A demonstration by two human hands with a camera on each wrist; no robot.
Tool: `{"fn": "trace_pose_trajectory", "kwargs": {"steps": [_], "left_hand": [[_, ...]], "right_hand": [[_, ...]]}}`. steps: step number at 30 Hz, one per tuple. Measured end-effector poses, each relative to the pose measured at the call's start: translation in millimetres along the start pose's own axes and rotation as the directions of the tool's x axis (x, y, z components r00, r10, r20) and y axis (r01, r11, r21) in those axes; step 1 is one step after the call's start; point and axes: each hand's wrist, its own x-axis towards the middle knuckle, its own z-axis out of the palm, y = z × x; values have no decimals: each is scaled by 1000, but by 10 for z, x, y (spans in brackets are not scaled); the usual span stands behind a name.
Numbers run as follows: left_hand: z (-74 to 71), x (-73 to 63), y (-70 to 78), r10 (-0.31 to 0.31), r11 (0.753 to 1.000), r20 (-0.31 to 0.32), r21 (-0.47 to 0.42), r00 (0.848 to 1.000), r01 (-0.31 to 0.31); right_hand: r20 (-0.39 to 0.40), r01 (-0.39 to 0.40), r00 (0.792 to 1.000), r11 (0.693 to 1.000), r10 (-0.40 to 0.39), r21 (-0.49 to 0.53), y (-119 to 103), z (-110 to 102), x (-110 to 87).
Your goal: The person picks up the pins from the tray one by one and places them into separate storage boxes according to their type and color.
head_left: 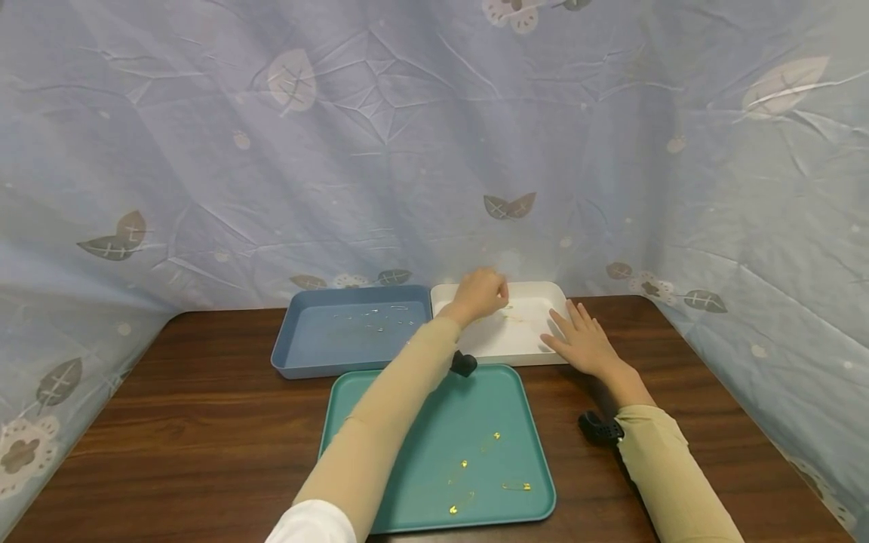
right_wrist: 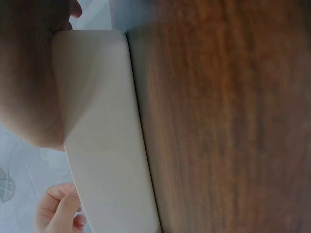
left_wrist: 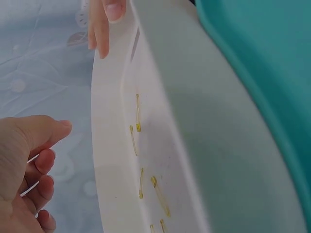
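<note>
My left hand is over the left part of the white tray. Its thumb reaches forward and its fingers curl loosely, with nothing visible between them in the left wrist view. Beneath it, several gold safety pins lie scattered on the tray's floor. My right hand spreads its fingers at the tray's right rim, fingertips over the edge. In the right wrist view the palm sits against the tray's outer wall. Several more gold safety pins lie on the green tray, below my left forearm.
A blue tray with several small silver pins stands left of the white one. All three trays sit close together on the dark wooden table. A patterned curtain hangs behind and at both sides.
</note>
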Motion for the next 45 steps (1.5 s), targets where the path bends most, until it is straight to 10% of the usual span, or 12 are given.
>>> {"fn": "trace_pose_trajectory", "kwargs": {"steps": [45], "left_hand": [[-310, -1210, 86, 166, 986, 6, -23, 986, -166]], "right_hand": [[-9, 6, 1000, 1000, -6, 6, -41, -30, -45]]}}
